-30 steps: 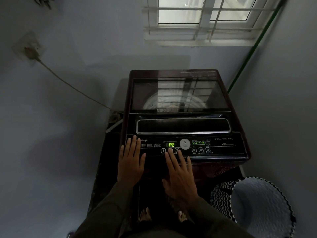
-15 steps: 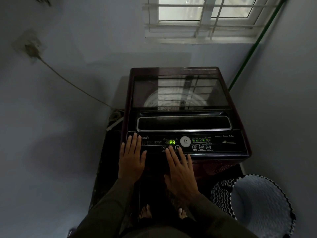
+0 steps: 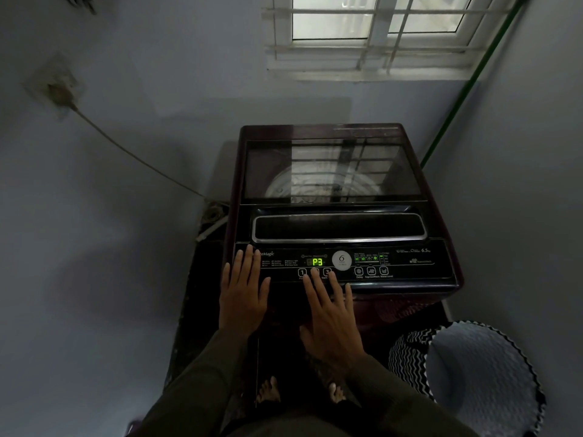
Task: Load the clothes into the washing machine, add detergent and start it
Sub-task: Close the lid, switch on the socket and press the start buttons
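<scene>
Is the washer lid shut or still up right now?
Shut. The glass lid lies flat on the washing machine, reflecting the window, drum visible through it. The display is lit, reading P3.

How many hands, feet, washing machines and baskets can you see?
Hands: 2, left hand and right hand
Feet: 2, and
Washing machine: 1
Laundry basket: 1
Total: 6

head view | from above, facing forward-down | close over washing machine (image 3: 340, 197) control panel (image 3: 344, 263)
</scene>
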Demonstrator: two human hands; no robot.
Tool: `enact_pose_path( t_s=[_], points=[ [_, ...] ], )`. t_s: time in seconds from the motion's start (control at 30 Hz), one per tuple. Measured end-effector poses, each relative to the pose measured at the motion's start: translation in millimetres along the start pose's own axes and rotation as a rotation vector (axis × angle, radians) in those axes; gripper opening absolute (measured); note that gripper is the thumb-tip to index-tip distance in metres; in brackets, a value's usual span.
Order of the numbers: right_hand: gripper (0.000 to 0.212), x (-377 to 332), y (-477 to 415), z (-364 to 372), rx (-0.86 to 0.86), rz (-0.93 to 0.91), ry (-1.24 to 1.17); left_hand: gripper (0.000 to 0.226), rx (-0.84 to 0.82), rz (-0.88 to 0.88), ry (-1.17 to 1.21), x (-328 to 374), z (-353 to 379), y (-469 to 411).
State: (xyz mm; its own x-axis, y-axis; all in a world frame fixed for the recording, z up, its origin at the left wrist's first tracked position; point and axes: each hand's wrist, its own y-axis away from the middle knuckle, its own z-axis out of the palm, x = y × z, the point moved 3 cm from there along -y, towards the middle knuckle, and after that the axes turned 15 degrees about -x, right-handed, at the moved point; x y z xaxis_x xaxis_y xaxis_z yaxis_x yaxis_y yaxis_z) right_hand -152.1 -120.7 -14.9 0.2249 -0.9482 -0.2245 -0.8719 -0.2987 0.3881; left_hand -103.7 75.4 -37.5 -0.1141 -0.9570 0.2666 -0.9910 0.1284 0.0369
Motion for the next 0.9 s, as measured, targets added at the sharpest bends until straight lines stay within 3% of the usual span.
enact_pose_path(
  t_s=[0.37, 0.9],
  points=[
    [0.101, -2.6, -0.7, -5.1, -0.020, 0.002, -0.024, 0.060, -0.006, -0.007, -0.012, 0.1, 0.8, -0.4],
    [0.094, 3.9, 1.5, 5.6, 0.080, -0.004, 0.045, 0.060, -0.004, -0.016, -0.001, -0.8, 1.9, -0.6]
  ],
)
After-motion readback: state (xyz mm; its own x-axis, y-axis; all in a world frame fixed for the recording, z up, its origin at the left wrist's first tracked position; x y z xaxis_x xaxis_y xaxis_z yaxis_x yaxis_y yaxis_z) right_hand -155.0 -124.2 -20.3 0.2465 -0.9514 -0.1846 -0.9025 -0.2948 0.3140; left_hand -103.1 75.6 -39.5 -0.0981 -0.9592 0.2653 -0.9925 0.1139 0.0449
